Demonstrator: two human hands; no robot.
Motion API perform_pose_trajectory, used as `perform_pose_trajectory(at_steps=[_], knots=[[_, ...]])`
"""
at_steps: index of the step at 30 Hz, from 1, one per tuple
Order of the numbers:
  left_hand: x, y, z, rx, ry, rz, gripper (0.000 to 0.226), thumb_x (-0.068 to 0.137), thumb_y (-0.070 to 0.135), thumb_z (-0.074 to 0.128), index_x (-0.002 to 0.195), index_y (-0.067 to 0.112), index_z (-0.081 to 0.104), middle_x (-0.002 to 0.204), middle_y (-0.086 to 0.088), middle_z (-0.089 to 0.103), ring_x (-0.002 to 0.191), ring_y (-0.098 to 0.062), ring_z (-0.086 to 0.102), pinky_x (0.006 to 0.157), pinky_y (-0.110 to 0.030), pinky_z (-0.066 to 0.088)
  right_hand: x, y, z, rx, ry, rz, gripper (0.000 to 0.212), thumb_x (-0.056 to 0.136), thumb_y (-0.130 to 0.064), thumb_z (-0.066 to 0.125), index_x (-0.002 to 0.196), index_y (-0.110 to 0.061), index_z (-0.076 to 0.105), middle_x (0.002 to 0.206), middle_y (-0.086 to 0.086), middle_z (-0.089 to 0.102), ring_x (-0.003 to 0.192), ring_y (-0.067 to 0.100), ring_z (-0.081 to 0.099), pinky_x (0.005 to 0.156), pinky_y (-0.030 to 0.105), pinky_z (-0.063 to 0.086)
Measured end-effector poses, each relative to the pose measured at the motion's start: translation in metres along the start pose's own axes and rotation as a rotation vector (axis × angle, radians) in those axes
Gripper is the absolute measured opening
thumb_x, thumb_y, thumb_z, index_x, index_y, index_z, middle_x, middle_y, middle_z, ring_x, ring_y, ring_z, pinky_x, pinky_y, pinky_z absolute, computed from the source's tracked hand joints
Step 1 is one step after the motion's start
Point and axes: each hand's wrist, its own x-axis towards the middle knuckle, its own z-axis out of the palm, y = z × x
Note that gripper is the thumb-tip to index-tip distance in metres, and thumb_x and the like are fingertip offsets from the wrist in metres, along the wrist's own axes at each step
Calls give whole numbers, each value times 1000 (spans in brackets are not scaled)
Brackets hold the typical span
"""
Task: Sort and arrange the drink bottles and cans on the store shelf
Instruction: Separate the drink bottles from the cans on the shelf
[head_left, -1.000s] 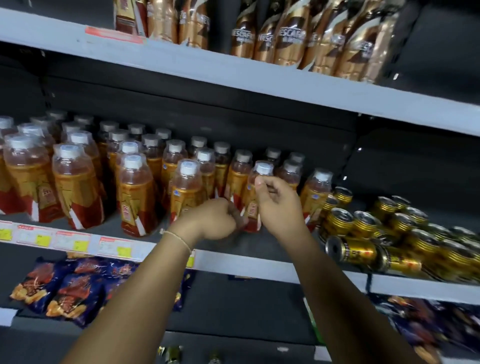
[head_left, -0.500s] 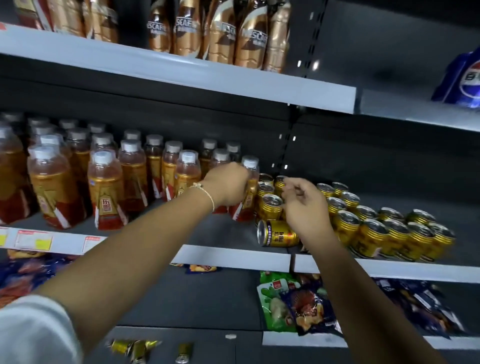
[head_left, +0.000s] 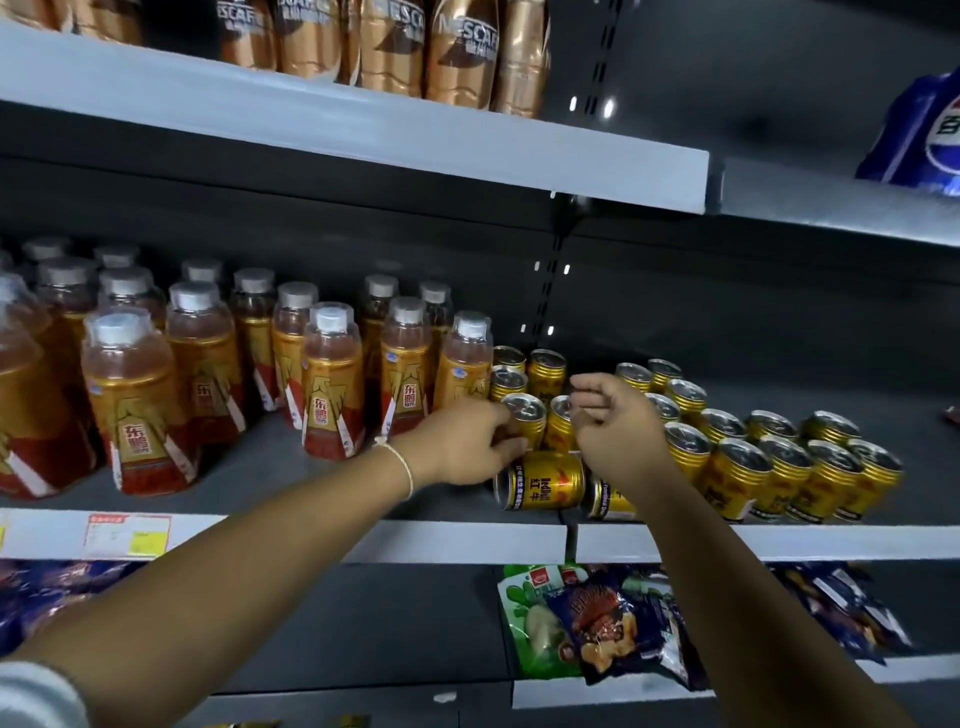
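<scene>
Two hands at the middle shelf (head_left: 447, 540), both among the gold cans. Left hand (head_left: 462, 447): fingers reach around an upright can (head_left: 524, 418); whether they actually grip it I cannot tell, since the fingertips are hidden behind it. Thin bracelet (head_left: 402, 467) on that wrist. Right hand (head_left: 613, 426): fingers loosely curled, thumb and forefinger near each other, holding nothing visible, raised above a tipped can.

Two cans lie on their sides at the shelf front: one (head_left: 540, 480) just below the left hand, a second (head_left: 605, 501) partly behind the right wrist. Upright cans (head_left: 779, 473) stand in rows to the right. Amber drink bottles (head_left: 332, 384) fill the shelf to the left. Snack bags (head_left: 597, 623) lie on the shelf below.
</scene>
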Motion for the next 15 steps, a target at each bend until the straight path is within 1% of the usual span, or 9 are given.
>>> perform_pose_trajectory(at_steps=[3, 5, 7, 8, 9, 10, 11, 13, 15], knots=[[7, 7, 8, 65, -51, 82, 50, 87, 65, 51, 102, 19, 63, 90, 0, 63, 79, -15, 59, 72, -41, 55, 7, 6, 3, -93, -96, -28, 37, 90, 10, 49, 113, -17, 57, 84, -8, 57, 74, 6, 55, 57, 10, 45], [10, 10, 15, 82, -97, 118, 54, 81, 70, 55, 105, 22, 60, 95, 1, 63, 81, -15, 59, 72, -38, 56, 9, 12, 2, -203, -147, -84, 34, 89, 12, 48, 107, -15, 58, 79, -9, 53, 74, 8, 52, 61, 13, 44], [11, 10, 23, 90, -97, 133, 59, 76, 70, 61, 114, 25, 57, 107, 2, 62, 88, -15, 59, 74, -34, 56, 9, 18, -1, -300, -149, -113, 29, 89, 8, 51, 101, -16, 63, 82, -8, 58, 78, 14, 57, 68, 26, 50], [12, 11, 26, 125, -77, 133, 62, 74, 70, 63, 116, 25, 57, 110, 1, 60, 90, -15, 58, 72, -32, 54, 7, 21, -2, -377, -159, -154, 25, 89, 6, 51, 94, -14, 64, 81, -3, 59, 78, 18, 59, 68, 32, 51], [13, 12, 30, 180, -54, 127, 63, 72, 70, 65, 114, 24, 58, 109, 0, 59, 88, -16, 57, 68, -29, 51, 6, 24, -3, -457, -184, -198, 21, 90, 4, 49, 87, -12, 63, 80, 2, 60, 77, 22, 59, 67, 36, 51], [14, 15, 33, 243, -35, 119, 62, 70, 70, 66, 108, 21, 59, 105, -1, 58, 84, -17, 55, 63, -27, 47, 4, 27, -4, -499, -203, -228, 19, 91, 3, 48, 85, -9, 63, 81, 6, 62, 77, 25, 60, 66, 38, 52], [15, 18, 36, 298, -21, 107, 61, 69, 70, 67, 101, 20, 60, 100, -2, 57, 81, -18, 53, 61, -27, 43, 3, 29, -5, -512, -212, -247, 17, 92, 1, 49, 89, -5, 65, 84, 8, 64, 78, 26, 61, 68, 39, 53], [17, 26, 43, 353, -12, 75, 57, 68, 70, 68, 89, 19, 56, 91, -2, 55, 80, -21, 53, 61, -28, 39, 3, 35, -8, -514, -230, -278, 18, 93, -1, 51, 98, 2, 68, 90, 11, 68, 81, 26, 63, 71, 39, 54], [19, 34, 49, 366, -6, 25, 50, 70, 65, 69, 83, 20, 50, 86, -2, 56, 83, -23, 52, 62, -29, 37, 4, 39, -11, -492, -259, -281, 19, 95, -3, 50, 99, 2, 68, 91, 13, 69, 80, 25, 62, 69, 33, 52]])
